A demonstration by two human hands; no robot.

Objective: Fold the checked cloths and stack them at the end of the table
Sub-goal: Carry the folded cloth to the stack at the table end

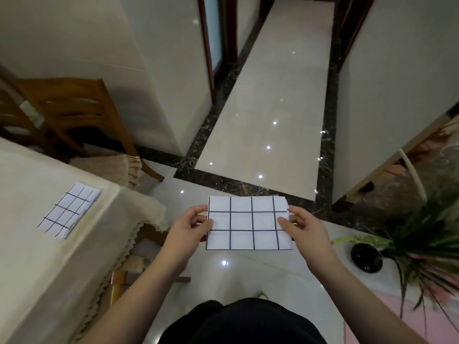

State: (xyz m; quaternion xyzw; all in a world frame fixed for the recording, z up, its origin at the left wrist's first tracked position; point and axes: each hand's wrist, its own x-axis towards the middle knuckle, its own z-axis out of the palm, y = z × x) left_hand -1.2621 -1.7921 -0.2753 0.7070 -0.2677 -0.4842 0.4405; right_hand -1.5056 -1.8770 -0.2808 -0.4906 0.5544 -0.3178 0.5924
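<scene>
A folded white cloth with dark checks (248,223) hangs flat in the air in front of me, over the floor and to the right of the table. My left hand (192,225) pinches its left edge and my right hand (301,225) pinches its right edge. A second folded checked cloth (68,211) lies on the cream tablecloth of the table (37,269), close to the table's far right corner. The held cloth and the table are well apart.
A wooden chair (74,115) stands behind the table's far end. A potted plant (427,234) and a black round object (366,256) sit on the floor at right. Glossy tiled floor (268,108) stretches ahead into a hallway.
</scene>
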